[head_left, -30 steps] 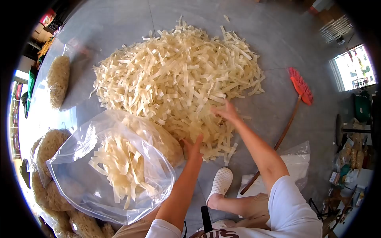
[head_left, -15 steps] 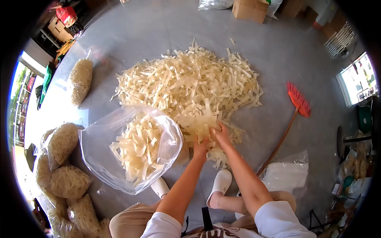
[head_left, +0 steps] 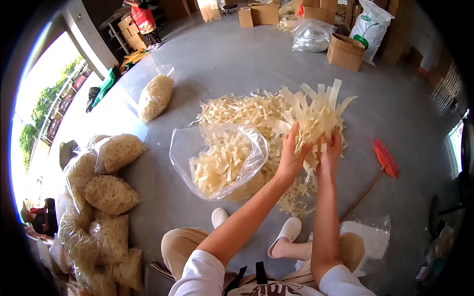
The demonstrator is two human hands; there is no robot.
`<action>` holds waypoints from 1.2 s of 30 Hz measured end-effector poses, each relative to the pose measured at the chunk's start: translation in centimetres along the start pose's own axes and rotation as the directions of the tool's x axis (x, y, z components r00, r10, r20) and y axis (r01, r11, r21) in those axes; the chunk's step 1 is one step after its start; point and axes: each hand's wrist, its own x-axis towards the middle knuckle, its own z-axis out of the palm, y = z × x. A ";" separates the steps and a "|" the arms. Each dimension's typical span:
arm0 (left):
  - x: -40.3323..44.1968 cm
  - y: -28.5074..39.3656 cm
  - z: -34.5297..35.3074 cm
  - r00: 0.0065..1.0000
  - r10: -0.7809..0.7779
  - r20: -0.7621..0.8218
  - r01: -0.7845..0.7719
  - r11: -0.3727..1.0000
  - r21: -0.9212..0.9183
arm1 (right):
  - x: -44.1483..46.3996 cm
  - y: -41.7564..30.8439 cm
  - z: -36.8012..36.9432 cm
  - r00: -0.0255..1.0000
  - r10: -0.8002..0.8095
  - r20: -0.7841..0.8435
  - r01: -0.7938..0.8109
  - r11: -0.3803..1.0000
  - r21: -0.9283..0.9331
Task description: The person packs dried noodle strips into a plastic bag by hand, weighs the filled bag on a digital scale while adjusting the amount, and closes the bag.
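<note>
Pale strips (head_left: 261,111) lie heaped on grey floor (head_left: 222,64), cardboard boxes (head_left: 344,53) beyond.

Pale cream strips (head_left: 316,118), red broom head (head_left: 386,159), brown handle (head_left: 362,194), grey floor (head_left: 212,74), white sleeves (head_left: 201,276), beige trousers (head_left: 178,245)

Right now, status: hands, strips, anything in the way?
Left hand and right hand: both in a grip on bunch of pale strips. Open bag, part-filled, to their left. Broom off right, apart from both hands.
</note>
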 end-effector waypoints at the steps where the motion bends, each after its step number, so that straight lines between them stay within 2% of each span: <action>1: 0.1 2.1 -1.0 1.000 0.018 0.022 -0.017 0.998 -0.056 | -0.4 -1.9 1.4 0.997 -0.050 0.061 0.047 0.997 0.059; 2: 0.3 4.0 -1.9 0.998 0.031 0.046 -0.025 0.992 -0.120 | -0.6 -3.2 2.7 0.988 -0.100 0.116 0.088 0.990 0.109; 6: 0.1 8.9 -6.9 0.990 0.137 -0.032 -0.139 0.986 -0.091 | -1.4 -5.0 8.3 0.955 -0.212 0.208 0.166 0.962 0.219; 8: -1.2 11.8 -9.6 0.995 0.085 -0.054 -0.091 0.989 -0.114 | -3.4 -5.8 11.2 0.927 -0.257 0.274 0.181 0.944 0.276; 9: -1.8 11.7 -11.2 0.993 0.080 -0.091 -0.087 0.993 -0.077 | -4.1 -5.0 12.2 0.906 -0.297 0.301 0.209 0.934 0.290; 10: -2.4 11.1 -13.0 0.989 0.077 -0.128 -0.083 0.996 -0.041 | -5.1 -3.9 12.9 0.888 -0.263 0.376 0.131 0.931 0.341; 11: -2.9 9.9 -15.3 0.984 0.117 -0.132 -0.089 0.975 0.203 | -6.2 -3.1 13.4 0.871 -0.280 0.403 0.140 0.929 0.343; 12: -3.4 8.2 -17.7 0.980 0.157 -0.124 -0.089 0.896 0.435 | -7.2 -1.4 13.3 0.853 -0.268 0.448 0.109 0.931 0.349; 13: -3.9 6.0 -20.4 0.975 0.213 -0.056 -0.130 0.764 0.631 | -7.6 2.1 12.7 0.816 -0.107 0.569 -0.029 0.974 0.225; 14: -4.6 4.3 -22.6 0.968 0.250 0.019 -0.167 0.589 0.790 | -7.7 4.9 12.2 0.759 -0.121 0.640 0.119 0.992 0.046; 15: -5.9 3.5 -23.8 0.968 0.252 0.014 -0.164 0.587 0.793 | -7.8 6.8 11.7 0.696 -0.115 0.709 0.279 0.953 -0.120; 16: -7.0 3.1 -24.7 0.999 0.026 -0.028 0.013 0.462 0.887 | -7.7 7.7 10.9 0.693 -0.119 0.712 0.281 0.953 -0.114; 17: -7.5 2.4 -25.3 0.976 -0.190 -0.108 0.161 0.290 0.943 | -7.5 8.6 9.9 0.595 -0.028 0.803 0.400 0.877 -0.266; 18: -7.7 2.2 -25.5 0.976 -0.189 -0.112 0.165 0.292 0.942 | -7.3 8.8 9.2 0.500 0.094 0.861 0.523 0.760 -0.386; 19: -8.1 1.7 -25.5 0.984 -0.143 -0.105 0.139 0.256 0.957 | -6.7 9.2 8.9 0.480 0.200 0.854 0.540 0.700 -0.468; 20: -8.6 1.3 -25.4 0.990 -0.102 -0.093 0.114 0.219 0.969 | -6.5 9.6 8.6 0.478 0.216 0.851 0.535 0.697 -0.477; 21: -8.6 1.3 -25.4 0.998 -0.019 -0.055 0.058 0.299 0.952 | -6.0 9.4 8.6 0.451 0.123 0.884 0.593 0.699 -0.400; 22: -8.2 1.2 -25.5 0.998 -0.021 -0.058 0.062 0.306 0.950 | -5.6 9.0 8.8 0.416 0.024 0.909 0.651 0.691 -0.316; 24: -7.2 1.8 -25.8 0.995 0.082 -0.062 0.027 0.378 0.925 | -4.9 8.0 9.5 0.429 -0.027 0.903 0.678 0.670 -0.302; 25: -7.2 2.2 -25.8 0.983 0.131 -0.127 0.071 0.367 0.927 | -4.5 7.3 9.9 0.454 0.093 0.886 0.621 0.681 -0.389; 26: -7.2 2.5 -25.9 0.983 0.135 -0.127 0.069 0.369 0.927 | -4.2 6.6 10.2 0.471 0.211 0.857 0.562 0.677 -0.475; 27: -7.3 2.7 -26.0 0.942 0.251 -0.222 0.134 0.326 0.936 | -4.2 6.3 10.3 0.469 0.212 0.857 0.564 0.675 -0.476; 28: -7.5 2.7 -26.2 0.880 0.361 -0.307 0.206 0.291 0.934 | -4.2 6.0 10.4 0.540 0.032 0.841 0.630 0.648 -0.429; 29: -7.7 2.5 -26.7 0.853 0.366 -0.372 0.297 0.245 0.923 | -4.4 5.7 10.3 0.582 -0.154 0.799 0.693 0.607 -0.388; 30: -8.0 2.1 -27.0 0.852 0.364 -0.376 0.301 0.247 0.921 | -4.4 5.9 10.2 0.579 -0.151 0.802 0.694 0.607 -0.387; 32: -8.5 1.4 -27.8 0.767 0.227 -0.600 0.504 0.364 0.783 | -4.3 6.4 9.9 0.568 -0.012 0.823 0.730 0.469 -0.496; 33: -8.7 1.0 -28.4 0.761 0.160 -0.629 0.551 0.353 0.756 | -4.2 6.6 9.9 0.567 -0.013 0.823 0.730 0.471 -0.495; 35: -9.2 0.1 -29.3 0.749 0.129 -0.650 0.567 0.382 0.730 | -3.9 7.1 10.2 0.540 0.436 0.720 0.665 0.302 -0.683; 36: -9.5 0.0 -29.5 0.737 0.096 -0.669 0.582 0.413 0.700 | -3.7 7.9 10.0 0.540 0.432 0.722 0.666 0.305 -0.681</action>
